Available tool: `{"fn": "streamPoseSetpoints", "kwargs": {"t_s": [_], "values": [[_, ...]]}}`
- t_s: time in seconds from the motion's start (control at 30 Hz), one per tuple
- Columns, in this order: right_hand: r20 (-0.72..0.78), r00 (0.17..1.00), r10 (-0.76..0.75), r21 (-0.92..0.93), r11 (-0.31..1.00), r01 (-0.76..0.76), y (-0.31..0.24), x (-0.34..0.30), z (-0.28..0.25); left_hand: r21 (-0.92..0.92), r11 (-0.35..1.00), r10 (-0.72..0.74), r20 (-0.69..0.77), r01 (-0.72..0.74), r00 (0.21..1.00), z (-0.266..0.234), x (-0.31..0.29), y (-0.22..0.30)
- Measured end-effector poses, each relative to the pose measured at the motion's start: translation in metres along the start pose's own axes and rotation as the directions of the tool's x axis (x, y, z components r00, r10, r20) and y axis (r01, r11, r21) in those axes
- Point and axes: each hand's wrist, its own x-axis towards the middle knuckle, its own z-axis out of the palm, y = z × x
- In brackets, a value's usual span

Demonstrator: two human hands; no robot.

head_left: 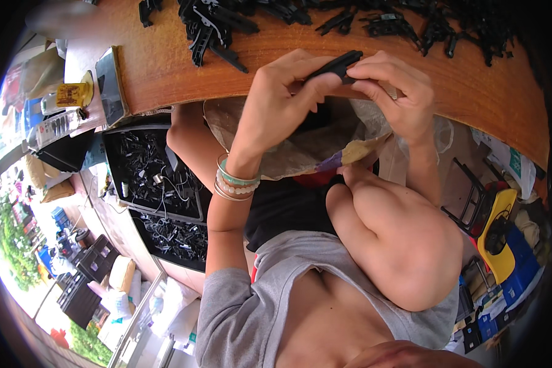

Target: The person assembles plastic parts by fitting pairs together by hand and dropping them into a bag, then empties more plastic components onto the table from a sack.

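Note:
A slim black plastic part [338,64] is held up over the near edge of the wooden table [159,67]. My left hand [290,92] grips its left end between thumb and fingers, with bracelets round that wrist. At the part's right end, the thumb and fingertips of my right hand [397,86] are pinched together; whether they press on the part or on some small piece is too fine to see. Below both hands a plastic-lined sack [276,161] hangs open at the table edge, its inside dark.
Piles of black plastic parts [211,27] lie along the table's far side. To the left stand black trays [196,205] of small black pieces and cables. A dark flat case [109,83] and a yellow container [72,94] sit at the table's left end. A yellow stool [495,245] stands right.

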Motion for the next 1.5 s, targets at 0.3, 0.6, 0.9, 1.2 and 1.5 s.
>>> {"fn": "streamPoseSetpoints", "kwargs": {"t_s": [0.3, 0.6, 0.9, 1.2, 1.5], "values": [[-0.157, 0.987, -0.040, -0.141, 0.990, 0.018, -0.013, -0.006, 0.005, 0.257, 0.951, 0.188, -0.042, -0.172, 0.981, 0.010, -0.010, 0.003], [-0.117, 0.993, 0.001, -0.106, 0.994, -0.014, -0.014, -0.015, 0.009, 0.334, 0.896, 0.308, 0.012, -0.294, 0.951, 0.013, -0.017, 0.001], [-0.001, 1.000, 0.026, -0.048, 0.999, -0.026, -0.012, -0.014, 0.002, 0.145, 0.989, 0.024, 0.100, -0.039, 0.995, 0.002, -0.016, 0.006], [-0.005, 0.973, -0.230, -0.559, 0.808, 0.188, 0.035, 0.029, 0.009, 0.861, 0.433, 0.510, 0.012, -0.268, 0.860, -0.033, 0.050, -0.018], [0.170, 0.962, -0.214, -0.771, 0.579, 0.265, 0.050, 0.031, 0.018, 0.902, 0.187, 0.535, 0.238, -0.388, 0.811, -0.028, 0.044, -0.028]]}}
